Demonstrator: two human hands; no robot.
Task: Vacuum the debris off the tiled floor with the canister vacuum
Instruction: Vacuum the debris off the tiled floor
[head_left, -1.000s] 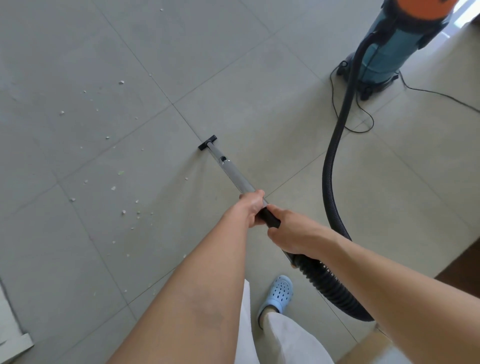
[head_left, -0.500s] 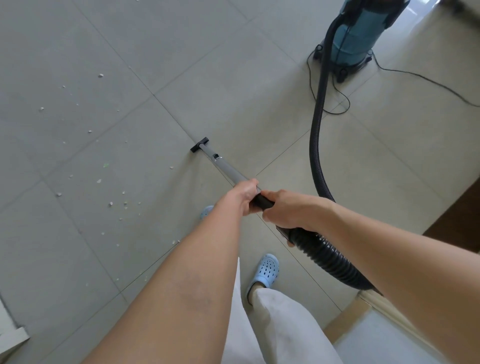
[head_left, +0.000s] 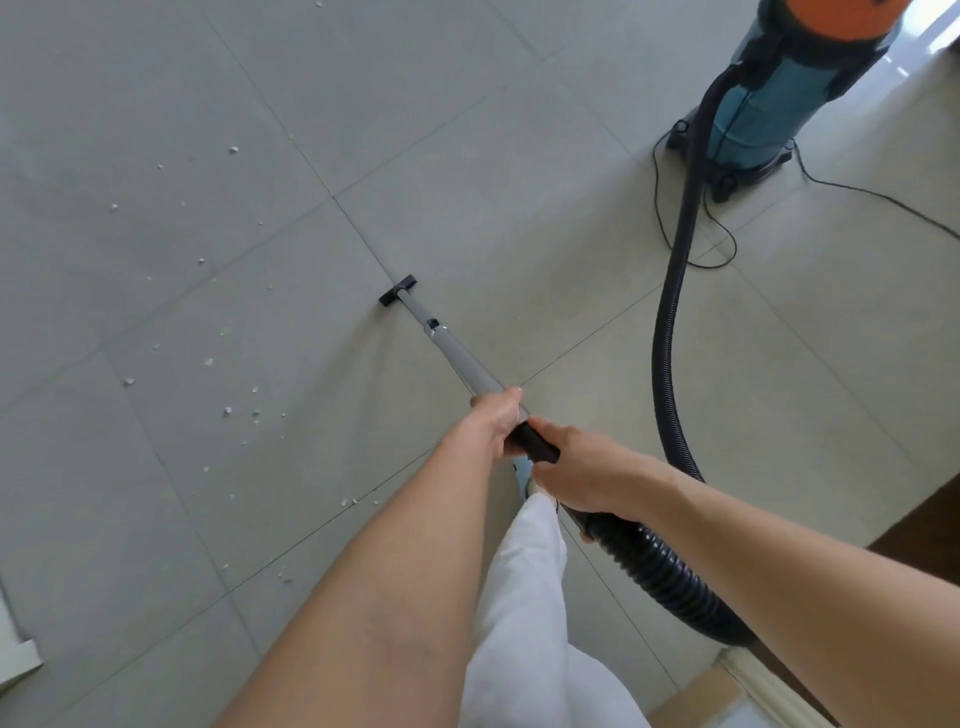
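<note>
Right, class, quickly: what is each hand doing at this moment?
Left hand: grips the metal tube.
Right hand: grips the black handle where the hose joins.

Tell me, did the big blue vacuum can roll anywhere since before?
No. The canister vacuum stands on the same spot, its base beside the same cord loop on the tiled floor; only the camera view shifted.
</note>
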